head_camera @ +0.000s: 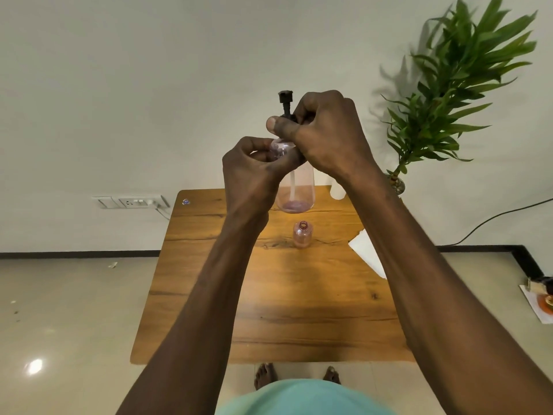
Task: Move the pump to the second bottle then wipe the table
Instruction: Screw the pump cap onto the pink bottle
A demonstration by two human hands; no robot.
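I hold a clear bottle [296, 190] with a little pink liquid at its bottom up in the air above the wooden table [269, 295]. My left hand [254, 169] grips its shoulder near the neck. My right hand [326, 133] is closed around the collar of the black pump [285, 104], whose head sticks up above my fingers; its dip tube runs down inside the bottle. A smaller pinkish bottle [302, 234] with an open neck stands on the table below. A white cloth or paper [366, 253] lies at the table's right edge, partly hidden by my right forearm.
A white object [336, 190] stands at the table's back right, mostly behind my arm. A potted green plant [449, 91] stands by the wall on the right. A wall socket with a cable [131, 202] is on the left. Items lie on the floor [541, 298] at the far right.
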